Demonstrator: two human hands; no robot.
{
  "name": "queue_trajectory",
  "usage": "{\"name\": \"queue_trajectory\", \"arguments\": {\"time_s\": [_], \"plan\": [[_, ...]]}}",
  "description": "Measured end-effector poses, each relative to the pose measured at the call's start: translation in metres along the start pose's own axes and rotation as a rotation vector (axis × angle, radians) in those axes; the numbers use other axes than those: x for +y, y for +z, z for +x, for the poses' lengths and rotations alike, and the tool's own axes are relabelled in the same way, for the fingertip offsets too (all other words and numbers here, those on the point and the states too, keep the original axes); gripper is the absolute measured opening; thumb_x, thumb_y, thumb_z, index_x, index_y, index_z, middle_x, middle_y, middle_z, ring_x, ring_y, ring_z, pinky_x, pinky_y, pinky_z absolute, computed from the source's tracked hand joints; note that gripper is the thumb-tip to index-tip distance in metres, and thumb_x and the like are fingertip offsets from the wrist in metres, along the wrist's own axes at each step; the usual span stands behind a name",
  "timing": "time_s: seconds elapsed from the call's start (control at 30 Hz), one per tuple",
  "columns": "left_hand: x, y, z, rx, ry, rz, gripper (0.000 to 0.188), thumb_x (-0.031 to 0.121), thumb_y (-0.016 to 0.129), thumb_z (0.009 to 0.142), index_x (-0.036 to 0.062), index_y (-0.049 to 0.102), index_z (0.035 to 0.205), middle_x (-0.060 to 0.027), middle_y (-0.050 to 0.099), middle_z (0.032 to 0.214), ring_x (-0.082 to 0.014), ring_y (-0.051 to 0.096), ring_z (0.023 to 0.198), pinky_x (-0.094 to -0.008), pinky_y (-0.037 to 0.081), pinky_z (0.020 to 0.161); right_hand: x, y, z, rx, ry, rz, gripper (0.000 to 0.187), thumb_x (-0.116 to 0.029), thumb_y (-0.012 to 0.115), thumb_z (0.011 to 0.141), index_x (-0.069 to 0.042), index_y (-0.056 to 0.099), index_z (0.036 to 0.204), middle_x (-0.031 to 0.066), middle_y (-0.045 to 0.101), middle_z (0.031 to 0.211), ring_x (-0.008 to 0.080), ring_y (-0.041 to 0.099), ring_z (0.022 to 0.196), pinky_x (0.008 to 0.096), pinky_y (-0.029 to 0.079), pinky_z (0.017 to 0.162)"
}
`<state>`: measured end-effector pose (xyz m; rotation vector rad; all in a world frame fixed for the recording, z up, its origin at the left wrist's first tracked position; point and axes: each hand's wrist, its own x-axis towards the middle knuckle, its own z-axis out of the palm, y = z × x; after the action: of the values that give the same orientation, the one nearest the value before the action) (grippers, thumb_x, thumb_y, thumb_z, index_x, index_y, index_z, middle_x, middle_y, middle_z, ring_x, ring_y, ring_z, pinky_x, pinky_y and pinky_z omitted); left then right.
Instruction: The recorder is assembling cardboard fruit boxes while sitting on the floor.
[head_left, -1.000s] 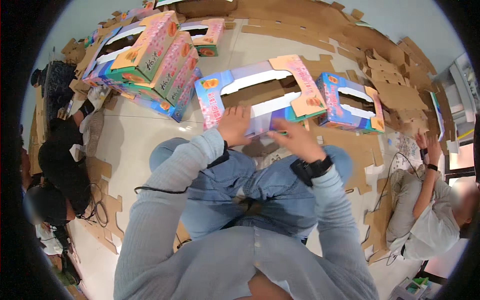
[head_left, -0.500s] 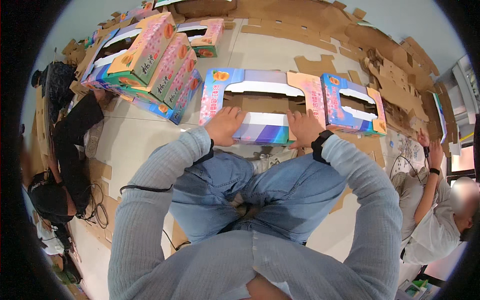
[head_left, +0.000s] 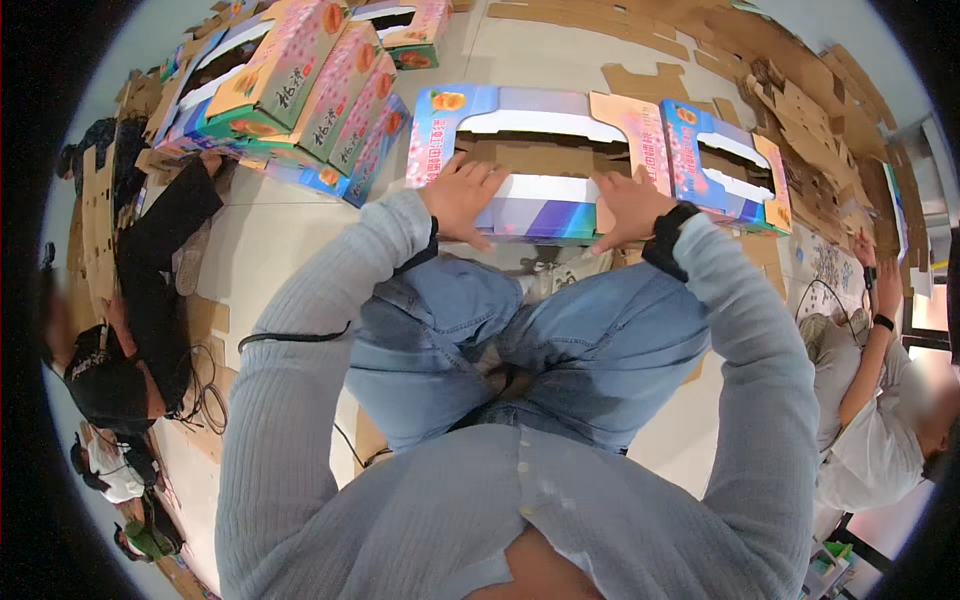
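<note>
A printed cardboard box [head_left: 560, 218] in pink, blue and peach stands in front of my knees, with a wide cut-out in its top. On the left part of its near edge lies my left hand [head_left: 465, 198], fingers spread and thumb apart. My right hand [head_left: 632, 208] rests at the right part of the same edge, its fingers also spread, thumb against the near side. Both palms press on the cardboard without closing around it. A smaller-looking box [head_left: 715, 185] of the same print stands against the right end of this one.
Several matching boxes are stacked [head_left: 300, 110] at the far left, with another box [head_left: 412, 40] behind. Flat cardboard sheets [head_left: 810, 130] lie along the far and right floor. One person [head_left: 120, 370] sits at the left, another [head_left: 870, 430] at the right. A cable [head_left: 207, 395] lies coiled.
The whole scene has shifted upward in view as my head moved. My hands stay on the box's near edge, their fingers lying flatter and thumbs wider apart.
</note>
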<state>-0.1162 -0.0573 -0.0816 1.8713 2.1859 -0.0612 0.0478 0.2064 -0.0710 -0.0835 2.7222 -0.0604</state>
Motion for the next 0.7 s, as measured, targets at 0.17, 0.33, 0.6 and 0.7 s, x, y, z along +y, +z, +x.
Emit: {"name": "queue_trajectory", "arguments": {"time_s": [0.17, 0.33, 0.6, 0.7], "plan": [[-0.016, -0.027, 0.006, -0.199, -0.049, -0.146, 0.111, 0.066, 0.065, 0.07, 0.0003, 0.019, 0.147, -0.023, 0.029, 0.148, -0.0331, 0.029, 0.138, -0.0544, 0.008, 0.113, 0.033, -0.01, 0.01, -0.107, -0.092, 0.36, 0.104, -0.061, 0.075, 0.061, -0.009, 0.034, 0.141, 0.0183, 0.052, 0.131, 0.0336, 0.05, 0.122, 0.0506, 0.025, 0.108], [-0.021, -0.028, 0.012, -0.272, -0.047, -0.135, 0.101, 0.066, 0.063, 0.071, 0.0049, 0.031, 0.144, -0.0171, 0.039, 0.145, -0.0279, 0.035, 0.136, -0.0598, 0.005, 0.111, 0.02, -0.016, 0.013, -0.179, -0.053, 0.104, 0.097, -0.054, 0.077, 0.063, -0.007, 0.037, 0.138, 0.016, 0.053, 0.131, 0.0325, 0.051, 0.119, 0.0548, 0.022, 0.107], [-0.015, -0.014, 0.013, -0.178, -0.029, -0.003, 0.095, 0.062, 0.063, 0.074, 0.0042, 0.031, 0.142, -0.0169, 0.049, 0.135, -0.0276, 0.045, 0.128, -0.0582, 0.01, 0.111, 0.003, -0.032, 0.019, -0.267, 0.033, -0.005, 0.097, -0.05, 0.082, 0.058, -0.006, 0.038, 0.132, 0.0162, 0.057, 0.121, 0.0334, 0.054, 0.117, 0.0636, 0.017, 0.108], [-0.006, -0.015, 0.004, -0.103, -0.069, -0.013, 0.095, 0.055, 0.069, 0.072, 0.0048, 0.03, 0.143, -0.0161, 0.045, 0.139, -0.0265, 0.043, 0.13, -0.0586, 0.012, 0.111, 0.004, -0.029, 0.019, -0.21, 0.034, -0.008, 0.096, -0.049, 0.083, 0.056, -0.006, 0.039, 0.13, 0.0156, 0.057, 0.121, 0.0332, 0.053, 0.117, 0.0625, 0.015, 0.108]]}}
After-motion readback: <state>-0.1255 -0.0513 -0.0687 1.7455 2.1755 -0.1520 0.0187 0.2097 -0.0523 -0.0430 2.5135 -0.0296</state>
